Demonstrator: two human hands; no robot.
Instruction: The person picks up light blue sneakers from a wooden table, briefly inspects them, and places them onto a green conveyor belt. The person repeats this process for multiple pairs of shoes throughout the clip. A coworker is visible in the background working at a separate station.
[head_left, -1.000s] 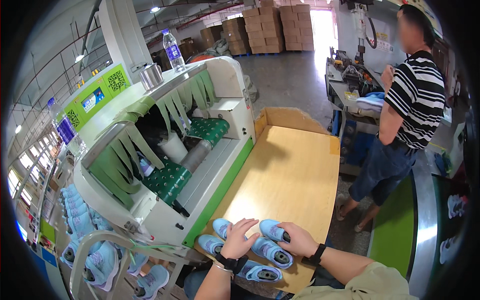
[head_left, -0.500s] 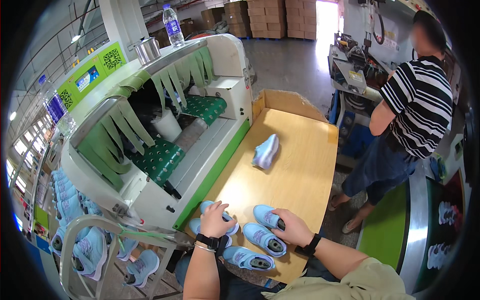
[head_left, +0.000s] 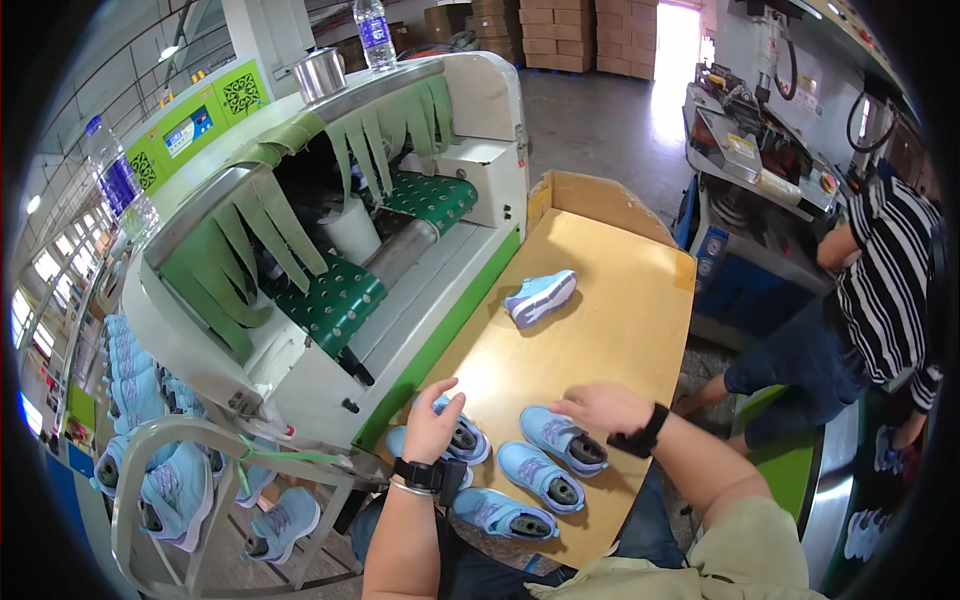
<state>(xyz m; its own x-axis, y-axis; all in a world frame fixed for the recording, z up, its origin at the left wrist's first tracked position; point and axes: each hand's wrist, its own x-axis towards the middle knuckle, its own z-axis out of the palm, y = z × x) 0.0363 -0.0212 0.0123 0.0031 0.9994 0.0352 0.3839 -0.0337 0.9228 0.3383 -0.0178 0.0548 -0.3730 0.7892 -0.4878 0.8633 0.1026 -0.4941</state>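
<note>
1. Half a second ago the left hand (head_left: 432, 422) lay flat on a shoe at the table's near edge; it has since lifted, and the shoe beneath it (head_left: 462, 437) shows more of its opening.
2. The right hand (head_left: 601, 407), which then rested on the middle shoe (head_left: 563, 440), has moved up and now hovers just above it, at lower centre of the frame.
3. The lone shoe (head_left: 540, 297) in the middle of the table (head_left: 620, 300) lies on its side in the same spot as before.
4. The person in the striped shirt (head_left: 890, 290), at the right edge, has bent lower.
5. Left hand: palm down, wrist watch showing, fingers loosely apart and curled toward the conveyor machine (head_left: 330, 250); they clamp nothing.
6. Right hand: palm down, fingers together and pointing left; whether the fingertips touch the shoe I cannot tell.
7. Four light-blue shoes cluster at lower centre; two more, (head_left: 540, 477) and (head_left: 503, 513), lie nearest the person.
</note>
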